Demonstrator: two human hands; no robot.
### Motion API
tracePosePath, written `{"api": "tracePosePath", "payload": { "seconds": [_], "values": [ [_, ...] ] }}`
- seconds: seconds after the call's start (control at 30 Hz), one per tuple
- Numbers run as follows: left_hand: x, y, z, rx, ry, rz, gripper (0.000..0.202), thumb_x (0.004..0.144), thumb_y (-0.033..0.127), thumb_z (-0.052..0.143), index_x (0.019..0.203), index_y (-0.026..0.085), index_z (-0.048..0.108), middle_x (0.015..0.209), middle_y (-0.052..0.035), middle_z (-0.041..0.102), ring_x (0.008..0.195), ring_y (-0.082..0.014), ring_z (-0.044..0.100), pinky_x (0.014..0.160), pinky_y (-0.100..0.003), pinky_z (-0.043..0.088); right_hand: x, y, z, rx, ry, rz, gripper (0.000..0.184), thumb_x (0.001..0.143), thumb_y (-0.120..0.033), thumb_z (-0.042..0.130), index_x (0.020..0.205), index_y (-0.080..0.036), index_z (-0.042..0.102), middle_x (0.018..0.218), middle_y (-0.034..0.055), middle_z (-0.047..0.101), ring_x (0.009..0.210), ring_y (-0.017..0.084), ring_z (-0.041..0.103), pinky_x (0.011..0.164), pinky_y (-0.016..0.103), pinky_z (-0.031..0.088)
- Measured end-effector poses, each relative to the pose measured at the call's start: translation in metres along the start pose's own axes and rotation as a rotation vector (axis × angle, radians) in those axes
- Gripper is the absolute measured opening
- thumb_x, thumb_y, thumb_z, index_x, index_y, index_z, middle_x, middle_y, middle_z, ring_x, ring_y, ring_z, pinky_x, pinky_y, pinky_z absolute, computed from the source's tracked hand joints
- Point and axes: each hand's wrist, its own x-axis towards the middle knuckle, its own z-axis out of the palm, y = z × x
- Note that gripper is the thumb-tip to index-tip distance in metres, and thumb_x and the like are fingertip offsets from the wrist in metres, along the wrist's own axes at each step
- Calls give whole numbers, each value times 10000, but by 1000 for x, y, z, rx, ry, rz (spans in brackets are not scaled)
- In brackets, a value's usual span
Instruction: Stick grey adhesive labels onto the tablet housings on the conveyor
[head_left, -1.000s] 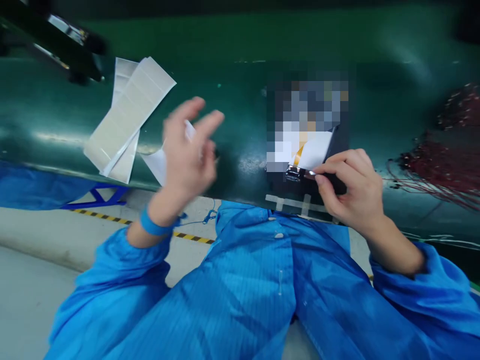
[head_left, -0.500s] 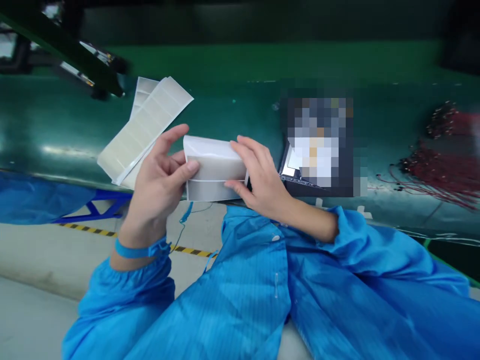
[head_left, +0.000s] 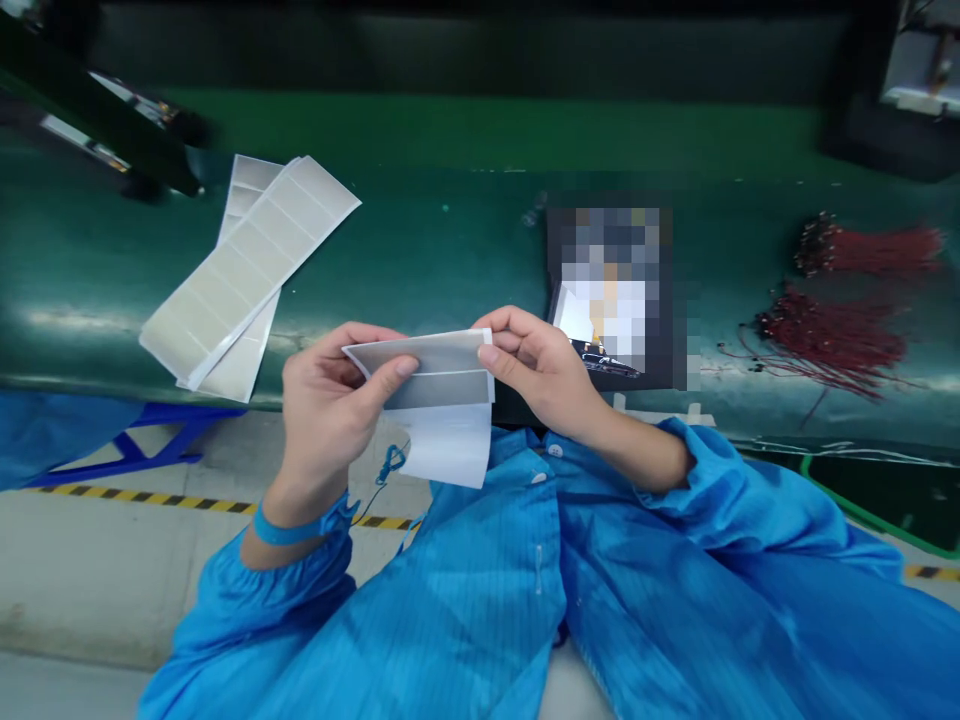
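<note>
Both hands grip one sheet of grey rectangular stickers (head_left: pixel 442 388) on white backing, folded over near the table's front edge. Its white backing hangs below the fold towards my lap. My left hand (head_left: pixel 337 390) pinches the left end between thumb and fingers. At the right end, my right hand (head_left: pixel 532 368) pinches the edge with the thumb on top; its other fingers are partly hidden behind. More sticker sheets (head_left: pixel 251 265) lie crossed on the green table to the left. A blue band circles my left wrist.
On the green table (head_left: pixel 420 240), a dark tray (head_left: pixel 667 340) with a partly blurred-out device lies right of my hands. Bundles of red wires (head_left: pixel 832 335) are at the far right. A dark green bar (head_left: pixel 105 110) crosses the upper left. A black box (head_left: pixel 892 130) stands upper right.
The held sheet has turned so its white backing now hangs below the grey stickers. My right hand has shifted from lying over the sheet to pinching its right edge. The view has moved slightly.
</note>
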Motion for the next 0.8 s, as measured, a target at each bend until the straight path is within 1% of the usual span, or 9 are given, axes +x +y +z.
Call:
{"api": "tracePosePath", "payload": {
  "seconds": [0.07, 0.13, 0.2, 0.3, 0.43, 0.53, 0.63, 0.7, 0.8],
  "values": [
    [-1, 1, 3, 26, 12, -6, 257, 785, 384, 949, 902, 203, 810, 766, -15, 732, 583, -100, 570, 506, -209, 422, 0, -1, -3, -105, 75, -81, 169, 1023, -378, 643, 1022, -215, 600, 837, -20, 650, 715, 122, 596, 650, 268, 473],
    [-3, 1, 6, 35, 30, -12, 238, 786, 374, 947, 878, 196, 819, 732, -15, 727, 569, -97, 567, 492, -201, 410, -1, -1, -4, -320, 164, -226, 60, 1019, -249, 606, 1033, -203, 643, 939, 6, 700, 776, 119, 636, 687, 263, 508],
    [-4, 1, 9, 9, 61, -28, 235, 784, 366, 949, 874, 187, 825, 726, -18, 730, 575, -99, 580, 497, -196, 422, -1, 2, -6, -573, 216, -388, 138, 1026, -172, 570, 1085, -193, 694, 1039, 34, 753, 885, 135, 694, 785, 277, 559],
    [-5, 5, 15, -69, 96, -102, 257, 776, 365, 955, 873, 170, 819, 703, -12, 714, 558, -93, 561, 487, -190, 415, -3, 13, -11, -940, 280, -595, 238, 1063, -166, 553, 1197, -210, 746, 1143, 63, 810, 993, 177, 745, 863, 317, 591],
    [-5, 13, 20, -204, 96, -250, 240, 765, 316, 949, 828, 161, 776, 667, 15, 632, 534, -76, 481, 465, -195, 350, -4, 31, -18, -1266, 374, -795, 335, 1054, -214, 619, 1369, -275, 715, 1302, 77, 802, 905, 195, 750, 723, 344, 590],
    [-5, 15, 21, -244, 110, -284, 222, 758, 282, 937, 799, 165, 753, 668, 20, 600, 548, -80, 466, 481, -206, 340, -6, 35, -21, -1373, 362, -793, 371, 1070, -246, 595, 1428, -288, 683, 1365, 91, 778, 915, 202, 747, 704, 347, 605],
    [-5, 15, 22, -188, 126, -268, 220, 728, 289, 941, 784, 169, 766, 661, 18, 603, 549, -86, 456, 485, -218, 327, -7, 28, -19, -1419, 273, -700, 367, 1099, -227, 507, 1413, -262, 694, 1413, 104, 754, 1006, 208, 754, 750, 344, 627],
    [-5, 15, 22, -120, 154, -245, 215, 698, 288, 945, 772, 172, 780, 655, 19, 614, 553, -89, 455, 491, -225, 319, -6, 23, -16, -1444, 202, -633, 375, 1112, -211, 453, 1387, -241, 706, 1439, 108, 739, 996, 197, 755, 716, 330, 623],
    [-2, 18, 24, -69, 200, -243, 223, 647, 289, 952, 749, 184, 784, 660, 24, 626, 567, -96, 461, 503, -231, 322, -4, 19, -11, -1471, 137, -540, 381, 1129, -217, 416, 1366, -250, 712, 1436, 90, 742, 928, 161, 750, 647, 299, 600]
  ]
}}
